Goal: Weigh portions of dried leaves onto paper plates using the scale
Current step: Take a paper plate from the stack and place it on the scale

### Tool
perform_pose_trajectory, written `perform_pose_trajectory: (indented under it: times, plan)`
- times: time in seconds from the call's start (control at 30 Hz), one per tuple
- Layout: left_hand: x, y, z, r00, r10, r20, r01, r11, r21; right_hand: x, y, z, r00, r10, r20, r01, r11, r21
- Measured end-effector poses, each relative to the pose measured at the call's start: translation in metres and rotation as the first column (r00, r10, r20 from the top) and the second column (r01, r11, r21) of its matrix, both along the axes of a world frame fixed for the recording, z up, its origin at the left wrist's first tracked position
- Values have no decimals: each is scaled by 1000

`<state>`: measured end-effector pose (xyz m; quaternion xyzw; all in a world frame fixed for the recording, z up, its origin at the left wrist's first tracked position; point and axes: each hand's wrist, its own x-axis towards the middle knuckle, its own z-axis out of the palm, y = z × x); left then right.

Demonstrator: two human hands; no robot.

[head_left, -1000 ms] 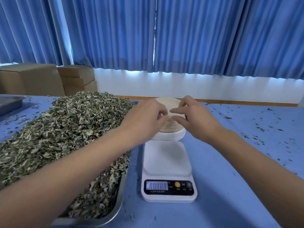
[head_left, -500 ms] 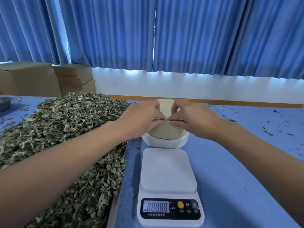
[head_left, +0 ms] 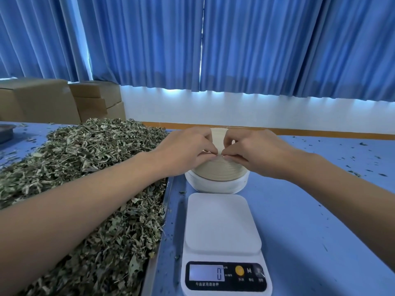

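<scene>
Head view: left hand (head_left: 188, 152) and right hand (head_left: 256, 152) meet over the stack of paper plates (head_left: 220, 175) mid-counter (head_left: 310, 210). Their fingers (head_left: 210, 154) pinch the top plate (head_left: 218, 138), bent upright between them. The scale (head_left: 222, 223) sits just nearer, equally close to both hands. The plate is higher than before, and the display now reads 0.

Blue curtains (head_left: 256, 43) hang right across the back, with a bright slit between two panels. Below them runs a white wall (head_left: 235, 112), a wooden strip (head_left: 320, 133) along its foot. Cardboard boxes (head_left: 42, 101) sit stacked far left, beyond the blue bench (head_left: 310, 199). A dark dish (head_left: 5, 132) peeks in at the left edge.
</scene>
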<state>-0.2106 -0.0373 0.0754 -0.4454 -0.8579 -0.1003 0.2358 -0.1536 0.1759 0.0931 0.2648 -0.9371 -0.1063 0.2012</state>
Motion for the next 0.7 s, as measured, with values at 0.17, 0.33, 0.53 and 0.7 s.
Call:
perform_pose_trajectory:
  times: [0.17, 0.33, 0.53, 0.7]
  plan:
    - [1, -1, 10, 999, -12, -52, 15, 998, 64, 4, 3, 10, 995, 17, -95, -22, 999, -50]
    - [0, 2, 25, 995, 31, -100, -23, 996, 87, 7, 2, 23, 989, 5, -149, -11, 999, -38]
    - [34, -5, 30, 985, -15, -169, 44, 985, 165, 33, 2, 18, 977, 33, -211, -62, 989, -131]
    - [93, -28, 12, 959, -134, -251, 168, 979, 118, 90, -9, -11, 899, 153, -410, -228, 963, -141]
